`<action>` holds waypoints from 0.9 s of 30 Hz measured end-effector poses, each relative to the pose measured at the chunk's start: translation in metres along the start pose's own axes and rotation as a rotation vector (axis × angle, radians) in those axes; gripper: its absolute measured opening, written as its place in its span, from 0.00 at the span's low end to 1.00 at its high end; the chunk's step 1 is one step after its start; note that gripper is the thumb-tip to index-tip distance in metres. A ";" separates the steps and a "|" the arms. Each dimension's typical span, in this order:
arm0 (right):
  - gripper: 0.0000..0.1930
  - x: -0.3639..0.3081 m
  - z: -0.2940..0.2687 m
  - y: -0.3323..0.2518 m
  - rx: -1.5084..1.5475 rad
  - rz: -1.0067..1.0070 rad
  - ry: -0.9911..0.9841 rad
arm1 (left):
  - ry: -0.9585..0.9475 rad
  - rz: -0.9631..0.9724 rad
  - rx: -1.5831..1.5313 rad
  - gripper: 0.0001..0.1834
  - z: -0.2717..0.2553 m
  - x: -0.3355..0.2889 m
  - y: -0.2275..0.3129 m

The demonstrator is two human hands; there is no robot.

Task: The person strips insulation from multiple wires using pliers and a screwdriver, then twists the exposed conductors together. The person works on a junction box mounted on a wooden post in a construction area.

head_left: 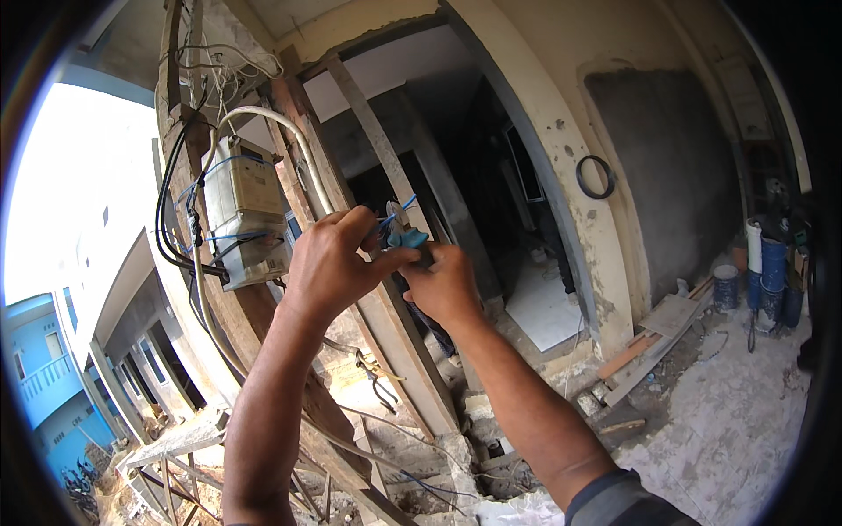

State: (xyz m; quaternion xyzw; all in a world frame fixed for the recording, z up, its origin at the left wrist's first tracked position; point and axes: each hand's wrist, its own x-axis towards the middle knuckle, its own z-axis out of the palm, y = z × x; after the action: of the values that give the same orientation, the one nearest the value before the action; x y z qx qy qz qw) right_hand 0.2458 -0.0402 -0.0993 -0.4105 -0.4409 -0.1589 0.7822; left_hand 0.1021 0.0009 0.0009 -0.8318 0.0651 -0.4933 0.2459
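My left hand (338,254) is closed around the end of a thick pale cable (307,145), which arches down from the wooden post. Thin blue wires (384,222) stick out beside its fingers. My right hand (445,282) grips pliers (407,238) with blue on the handles, their metal jaws pointing up next to the wires. Whether the jaws touch a wire is too small to tell. Both hands meet at the thumbs. Left of them, a pale electricity meter box (246,197) is fixed to the post, with black and blue wires around it.
Wooden posts (386,149) stand in front of a dark doorway. A black coil (595,177) hangs on the wall at right. Boards (653,337) and blue containers (772,272) lie and stand below it. A dark forked tool (377,381) hangs beneath my hands. Someone's legs show inside the doorway.
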 end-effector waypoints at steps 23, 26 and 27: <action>0.09 -0.016 -0.056 0.014 0.616 0.402 0.136 | 0.190 0.076 0.055 0.32 -0.001 -0.024 0.003; 0.08 -0.056 -0.107 0.050 0.518 0.437 0.083 | 0.290 0.134 -0.003 0.40 -0.021 -0.050 0.004; 0.07 -0.075 -0.125 0.063 0.444 0.522 0.071 | 0.334 0.111 -0.025 0.40 -0.029 -0.062 0.005</action>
State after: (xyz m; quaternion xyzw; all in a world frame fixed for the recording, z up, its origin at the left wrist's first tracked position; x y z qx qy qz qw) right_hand 0.3121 -0.1081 -0.2267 -0.3232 -0.3173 0.1320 0.8817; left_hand 0.0469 0.0085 -0.0391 -0.7364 0.1570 -0.6095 0.2482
